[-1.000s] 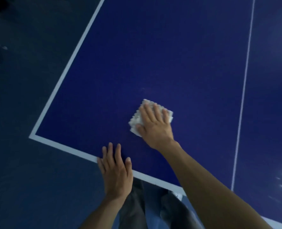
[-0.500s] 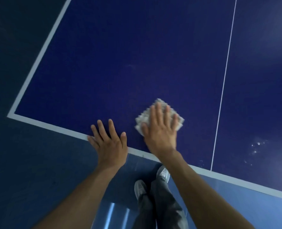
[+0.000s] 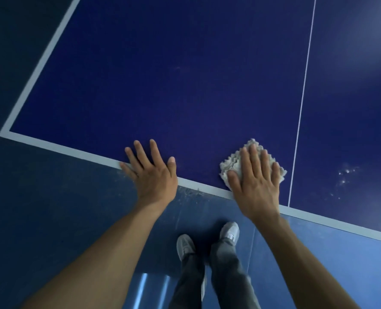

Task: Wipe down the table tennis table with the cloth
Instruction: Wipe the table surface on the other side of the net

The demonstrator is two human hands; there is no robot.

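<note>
Cloth (image 3: 233, 166) lies flat under my right hand (image 3: 256, 184), whose fingers are straight and a little spread, pressing it onto the table (image 3: 162, 74) right at the near white edge line (image 3: 62, 148). My left hand (image 3: 155, 175) rests open on that edge at nine o'clock from the cloth, fingers spread, holding nothing. Pale specks (image 3: 346, 175) sit at three o'clock from the cloth, just past the thin centre line (image 3: 302, 103), so I judge my right hand, the nearer one, should sweep that way.
</note>
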